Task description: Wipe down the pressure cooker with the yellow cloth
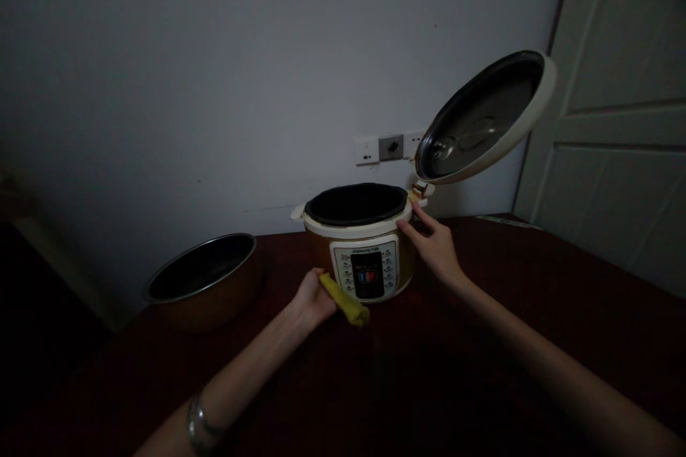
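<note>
An electric pressure cooker (369, 230) stands upright on the table, its control panel facing me. Its round lid (482, 121) is swung up on the right-hand hinge, inner side showing. My left hand (315, 298) is closed around a folded yellow cloth (346, 300), low in front of the cooker's left side. With thumb and fingers, my right hand (435, 243) grips the cooker's right rim just below the hinge. To the left sits a separate inner pot (214, 293), dark inside and golden brown outside. The cooker's deep inside is too dark to make out.
The dark red table (482, 343) runs back to a pale wall (241, 71). Wall sockets (367, 151) sit behind the cooker. A panelled door (622, 121) stands at the right, and a thin flat strip (509, 222) lies near the table's back edge.
</note>
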The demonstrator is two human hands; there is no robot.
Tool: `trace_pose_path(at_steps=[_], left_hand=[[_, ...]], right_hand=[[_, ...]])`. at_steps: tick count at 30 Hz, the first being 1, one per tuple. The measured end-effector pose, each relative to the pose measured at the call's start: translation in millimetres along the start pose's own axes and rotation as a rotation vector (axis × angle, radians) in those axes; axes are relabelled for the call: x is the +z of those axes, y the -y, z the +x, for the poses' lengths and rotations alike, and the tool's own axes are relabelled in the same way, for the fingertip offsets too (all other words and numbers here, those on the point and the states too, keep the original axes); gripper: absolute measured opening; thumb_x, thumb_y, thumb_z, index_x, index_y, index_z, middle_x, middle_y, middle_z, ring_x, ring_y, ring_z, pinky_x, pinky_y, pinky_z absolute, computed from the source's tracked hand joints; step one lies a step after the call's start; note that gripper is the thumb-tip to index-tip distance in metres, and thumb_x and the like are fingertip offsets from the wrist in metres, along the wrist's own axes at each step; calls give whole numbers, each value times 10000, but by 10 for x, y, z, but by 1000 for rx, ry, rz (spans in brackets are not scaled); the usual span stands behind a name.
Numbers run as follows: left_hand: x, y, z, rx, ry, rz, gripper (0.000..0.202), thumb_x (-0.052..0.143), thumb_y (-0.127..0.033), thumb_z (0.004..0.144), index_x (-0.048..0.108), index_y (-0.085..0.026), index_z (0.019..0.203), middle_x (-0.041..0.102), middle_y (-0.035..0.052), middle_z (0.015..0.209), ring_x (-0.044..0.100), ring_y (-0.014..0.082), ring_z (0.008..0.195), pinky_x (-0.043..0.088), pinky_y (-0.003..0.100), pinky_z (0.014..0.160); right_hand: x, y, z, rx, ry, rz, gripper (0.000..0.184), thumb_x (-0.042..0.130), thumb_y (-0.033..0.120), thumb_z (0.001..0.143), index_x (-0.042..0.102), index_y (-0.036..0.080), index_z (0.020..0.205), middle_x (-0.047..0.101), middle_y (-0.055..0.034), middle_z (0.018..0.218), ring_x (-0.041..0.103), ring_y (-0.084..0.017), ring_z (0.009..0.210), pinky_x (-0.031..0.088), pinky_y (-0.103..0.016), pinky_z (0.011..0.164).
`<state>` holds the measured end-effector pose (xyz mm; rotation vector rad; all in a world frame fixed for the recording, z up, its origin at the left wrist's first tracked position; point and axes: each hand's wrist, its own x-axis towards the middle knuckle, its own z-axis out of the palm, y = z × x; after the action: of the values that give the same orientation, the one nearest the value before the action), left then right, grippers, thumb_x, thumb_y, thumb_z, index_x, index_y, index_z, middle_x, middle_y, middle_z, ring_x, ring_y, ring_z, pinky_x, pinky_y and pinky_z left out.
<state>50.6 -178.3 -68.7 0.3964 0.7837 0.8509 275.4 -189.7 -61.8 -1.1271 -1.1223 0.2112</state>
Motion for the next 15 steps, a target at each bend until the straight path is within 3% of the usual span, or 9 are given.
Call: trace_pose_path(at_steps=[4, 10, 13, 15], left_hand=[[4, -234, 55, 59, -28, 59, 318, 305, -244, 885, 563, -108, 1014, 674, 118, 751, 663, 241, 669, 516, 381, 717], [-211, -209, 521, 465, -206, 118, 314, 370, -373, 879, 601, -167, 826, 668, 38, 657, 630, 183, 564, 520, 323, 652], [-335, -139, 711, 501, -180, 177, 409, 355, -455, 888, 637, -159, 891, 715, 70, 785, 681, 212, 699, 532, 356, 744], [-366, -70, 723, 524, -168, 235, 452, 354, -486, 896, 641, -151, 997, 722, 109, 963, 685, 245, 902, 506, 384, 869]], right_hand=[[8, -19, -4, -2, -1, 17, 711, 685, 510, 709, 555, 136, 1300, 557, -158, 1305, 537, -318, 1182, 446, -470, 966], [19, -58, -5, 14, -3, 41, 716, 687, 520, 706, 542, 172, 1315, 557, -139, 1310, 540, -312, 1179, 435, -479, 974], [19, -60, -3, 24, 2, 42, 739, 690, 522, 701, 535, 150, 1320, 561, -151, 1304, 548, -317, 1162, 446, -480, 962], [18, -55, -6, 25, -1, 29, 732, 693, 515, 700, 542, 145, 1313, 564, -152, 1301, 546, -319, 1163, 440, -482, 972]])
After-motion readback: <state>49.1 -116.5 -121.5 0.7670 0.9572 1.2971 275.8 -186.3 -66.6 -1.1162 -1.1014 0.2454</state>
